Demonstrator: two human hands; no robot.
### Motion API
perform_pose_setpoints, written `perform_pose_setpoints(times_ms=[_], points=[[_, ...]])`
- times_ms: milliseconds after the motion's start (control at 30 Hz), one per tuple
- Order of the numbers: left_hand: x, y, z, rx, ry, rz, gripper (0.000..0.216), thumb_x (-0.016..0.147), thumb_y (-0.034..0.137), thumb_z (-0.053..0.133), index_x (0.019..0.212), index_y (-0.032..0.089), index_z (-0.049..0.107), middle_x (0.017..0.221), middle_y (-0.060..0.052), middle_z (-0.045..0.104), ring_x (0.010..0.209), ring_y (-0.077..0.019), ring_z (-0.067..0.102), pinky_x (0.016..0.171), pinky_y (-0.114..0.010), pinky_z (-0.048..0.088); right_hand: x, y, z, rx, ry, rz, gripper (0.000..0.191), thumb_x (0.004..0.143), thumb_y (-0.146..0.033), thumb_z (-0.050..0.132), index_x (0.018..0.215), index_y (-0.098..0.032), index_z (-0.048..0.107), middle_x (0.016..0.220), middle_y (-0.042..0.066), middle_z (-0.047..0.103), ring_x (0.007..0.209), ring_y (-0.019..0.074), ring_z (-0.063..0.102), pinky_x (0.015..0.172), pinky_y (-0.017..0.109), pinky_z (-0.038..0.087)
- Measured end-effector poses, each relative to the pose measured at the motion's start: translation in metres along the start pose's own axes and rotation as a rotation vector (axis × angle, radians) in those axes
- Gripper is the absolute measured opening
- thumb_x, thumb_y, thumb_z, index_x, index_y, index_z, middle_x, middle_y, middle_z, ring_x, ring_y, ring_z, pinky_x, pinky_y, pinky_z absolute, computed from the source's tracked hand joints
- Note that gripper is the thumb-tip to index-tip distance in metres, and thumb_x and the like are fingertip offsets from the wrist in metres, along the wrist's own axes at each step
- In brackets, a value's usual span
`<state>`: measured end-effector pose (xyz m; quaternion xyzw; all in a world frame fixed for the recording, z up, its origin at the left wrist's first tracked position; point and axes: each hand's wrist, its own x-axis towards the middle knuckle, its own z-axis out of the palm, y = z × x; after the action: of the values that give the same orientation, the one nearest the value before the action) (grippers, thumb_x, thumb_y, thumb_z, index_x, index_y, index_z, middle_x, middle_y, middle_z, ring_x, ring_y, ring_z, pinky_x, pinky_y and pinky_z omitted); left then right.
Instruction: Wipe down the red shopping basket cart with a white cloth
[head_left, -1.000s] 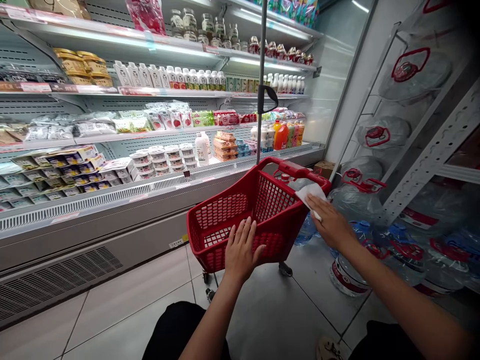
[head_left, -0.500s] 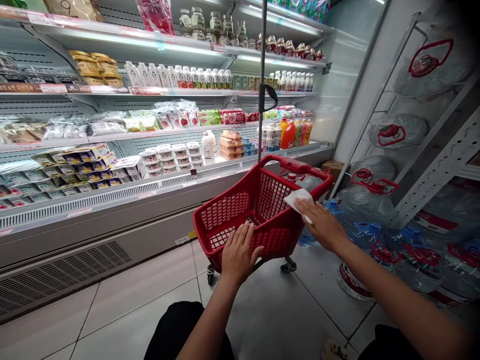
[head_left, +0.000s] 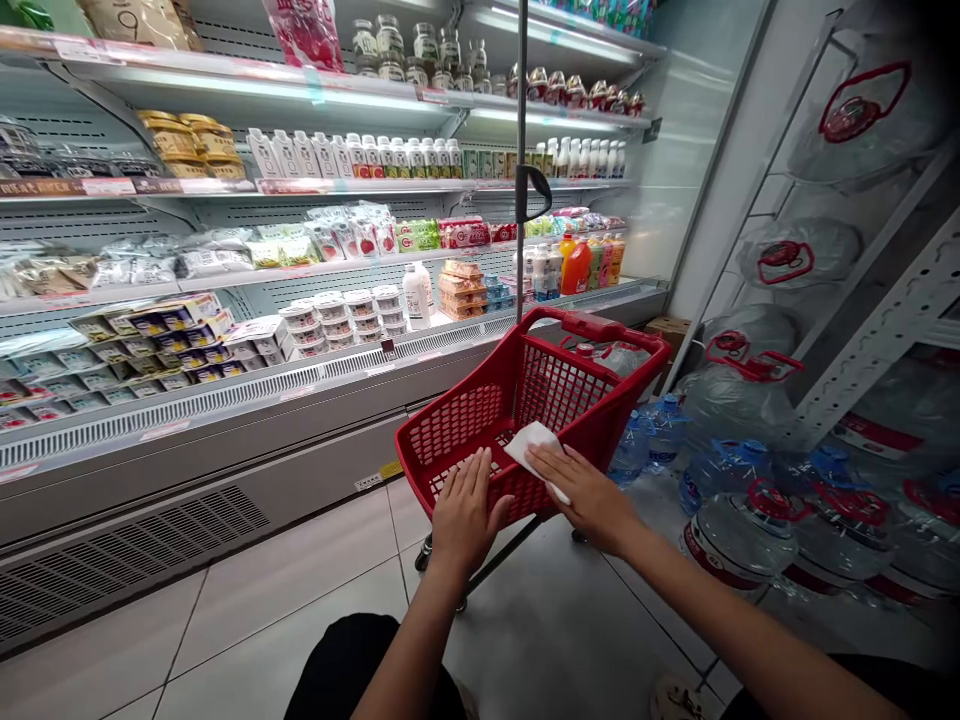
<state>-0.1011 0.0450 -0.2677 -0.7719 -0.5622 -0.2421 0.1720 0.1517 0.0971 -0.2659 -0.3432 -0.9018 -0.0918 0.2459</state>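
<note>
A red plastic shopping basket on wheels (head_left: 480,425) stands on the tiled floor in front of me. My left hand (head_left: 463,515) lies flat against its near rim, fingers stretched and together. My right hand (head_left: 589,495) presses a white cloth (head_left: 531,445) onto the basket's near right corner, fingers extended over the cloth. A red handle (head_left: 592,328) runs along the basket's far edge, and a grey pole (head_left: 521,160) rises from behind it.
An open refrigerated case (head_left: 225,300) full of dairy cartons, cups and bottles runs along the left. Large water jugs (head_left: 739,510) with red handles lie on the floor and on a metal rack (head_left: 877,310) at right. My dark-clad knees show at the bottom.
My right hand with the cloth has slid from the basket's far right rim down along the side to the near corner. The basket has shifted slightly right; my left hand stays on the rim.
</note>
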Motion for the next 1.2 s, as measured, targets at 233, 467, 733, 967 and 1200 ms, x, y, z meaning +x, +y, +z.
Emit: perform_pose_setpoints(times_ms=[233, 467, 733, 967, 1200], points=[[-0.019, -0.025, -0.013, -0.018, -0.081, -0.032, 0.066, 0.108, 0.053, 0.038, 0.166, 0.024, 0.024, 0.16, -0.006, 0.05, 0.147, -0.0237, 0.048, 0.123, -0.046, 0.038, -0.019, 0.085, -0.018, -0.129, 0.071, 0.198, 0.063, 0.108, -0.028, 0.034, 0.168, -0.029, 0.016, 0.17, 0.005, 0.031, 0.156, 0.0231, 0.032, 0.125, 0.052, 0.034], [-0.024, 0.004, -0.025, -0.039, -0.122, 0.057, 0.084, 0.104, 0.062, 0.042, 0.169, 0.019, 0.008, 0.165, -0.009, 0.041, 0.153, -0.025, 0.04, 0.13, -0.046, 0.023, 0.004, 0.094, -0.002, -0.024, 0.125, 0.275, 0.059, 0.109, -0.029, 0.03, 0.167, -0.026, 0.022, 0.169, 0.007, 0.035, 0.156, 0.0224, 0.032, 0.126, 0.05, 0.034], [-0.019, 0.034, -0.024, -0.013, -0.075, 0.243, 0.093, 0.1, 0.075, 0.036, 0.169, 0.019, 0.006, 0.173, -0.007, 0.023, 0.161, -0.0245, 0.016, 0.131, -0.049, -0.011, 0.009, 0.022, 0.009, 0.163, 0.015, 0.185, 0.055, 0.11, -0.03, 0.03, 0.165, -0.03, 0.028, 0.167, 0.003, 0.038, 0.155, 0.0201, 0.034, 0.127, 0.05, 0.033], [-0.005, 0.02, -0.01, -0.036, -0.077, 0.296, 0.095, 0.101, 0.071, 0.038, 0.168, 0.017, -0.001, 0.174, -0.009, 0.019, 0.162, -0.0244, 0.014, 0.132, -0.046, 0.0, 0.001, -0.025, -0.003, 0.23, 0.017, -0.029, 0.052, 0.106, -0.023, 0.042, 0.158, -0.026, 0.045, 0.155, 0.005, 0.056, 0.146, 0.0216, 0.049, 0.126, 0.05, 0.037], [0.008, -0.037, -0.012, 0.02, -0.125, 0.111, 0.093, 0.101, 0.069, 0.044, 0.168, 0.025, -0.004, 0.175, -0.006, 0.016, 0.161, -0.0247, 0.019, 0.132, -0.047, 0.009, 0.01, 0.019, -0.005, 0.138, -0.049, 0.039, 0.053, 0.106, -0.022, 0.036, 0.157, -0.028, 0.046, 0.156, 0.002, 0.054, 0.147, 0.0203, 0.047, 0.127, 0.052, 0.034]])
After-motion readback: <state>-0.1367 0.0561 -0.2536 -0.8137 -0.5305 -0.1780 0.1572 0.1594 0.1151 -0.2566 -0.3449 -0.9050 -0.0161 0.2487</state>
